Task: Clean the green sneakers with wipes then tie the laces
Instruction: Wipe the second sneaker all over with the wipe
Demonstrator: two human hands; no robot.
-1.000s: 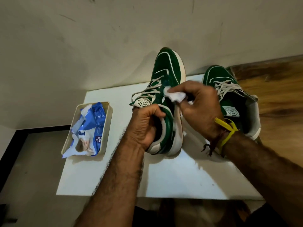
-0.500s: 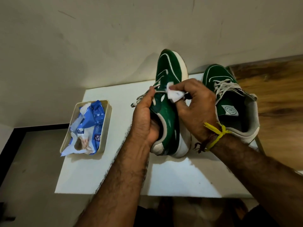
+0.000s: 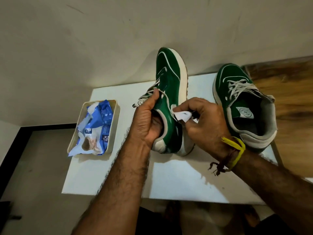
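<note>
The left hand grips the tilted green sneaker at its collar above the tabletop, fingers clamped around it. The right hand pinches a white wipe against its side. The second sneaker stands just beside.

White table, wall behind.
Cream tray with blue wipes pack at left; green sneaker resting at right edge.

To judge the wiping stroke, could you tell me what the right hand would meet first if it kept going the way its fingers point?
The right hand would press the wipe against the held sneaker, apparently already touching.
</note>
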